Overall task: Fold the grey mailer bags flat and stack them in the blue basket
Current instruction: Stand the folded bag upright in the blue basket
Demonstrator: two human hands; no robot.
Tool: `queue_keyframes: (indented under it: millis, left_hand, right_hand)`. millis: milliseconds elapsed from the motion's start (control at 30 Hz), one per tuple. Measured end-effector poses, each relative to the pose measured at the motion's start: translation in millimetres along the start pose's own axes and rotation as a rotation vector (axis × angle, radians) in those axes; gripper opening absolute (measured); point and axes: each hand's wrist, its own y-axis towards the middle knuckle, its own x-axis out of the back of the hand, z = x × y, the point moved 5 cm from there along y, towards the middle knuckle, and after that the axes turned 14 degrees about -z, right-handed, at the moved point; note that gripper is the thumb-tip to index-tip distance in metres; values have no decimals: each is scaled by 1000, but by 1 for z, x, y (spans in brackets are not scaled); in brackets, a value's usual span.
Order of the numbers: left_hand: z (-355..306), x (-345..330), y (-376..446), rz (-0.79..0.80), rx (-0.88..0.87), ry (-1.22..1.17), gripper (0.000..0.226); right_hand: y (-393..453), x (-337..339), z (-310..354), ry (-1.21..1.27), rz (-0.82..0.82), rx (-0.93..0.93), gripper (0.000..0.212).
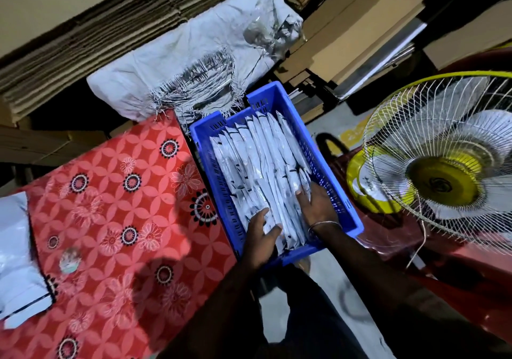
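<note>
The left hand (259, 232) had its fingers curled round the near ends of the folded grey mailer bags (260, 170), thumb on one side and fingertips on the other, pinching a few of them. The right hand (314, 206) lay flatter, its fingers close together and pressed down on the bags toward the basket's right wall. All of this was inside the blue basket (277, 95), at its near end.

The bags stood on edge in a leaning row rather than lying flat. If either hand let go too soon, the slippery plastic could fan out, tip toward the basket's far end, or unfold.

Counted: two hands, one basket, roughly ten or so folded bags in it, though overlaps made an exact count impossible. Left of the basket lay one red patterned cloth (116, 220) with unfolded bags (16, 261) on its far left edge, number unclear. Beyond the basket sat one white woven sack (180, 62); right of it, one fan (443, 164).
</note>
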Motion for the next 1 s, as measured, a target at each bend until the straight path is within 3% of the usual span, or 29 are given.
queue_keyframes:
  millis: [67,300,567,733,867,933,1000]
  left_hand:
    - [-5,10,-3,-20,-16,2,51]
    - [-7,47,-16,-95,-36,-58,44]
    - [-1,105,-30,-161,-112,-4,56]
    - [6,148,-37,-129,-225,1,81]
    - [29,192,-51,-127,-236,-119,54]
    - [42,215,-61,-113,-239,-156,30]
    - [59,237,-63,-93,-248,-151,29]
  right_hand:
    - [-10,7,9,-6,-18,50,80]
    - [-50,21,61,23,-9,224,42]
    - [-95,5,111,-40,57,365,46]
    - [-132,-4,146,-77,55,429,51]
    - [-169,-20,175,-67,46,434,64]
    - [-195,-33,188,-74,48,454,64]
    - [-220,-47,199,-60,35,491,74]
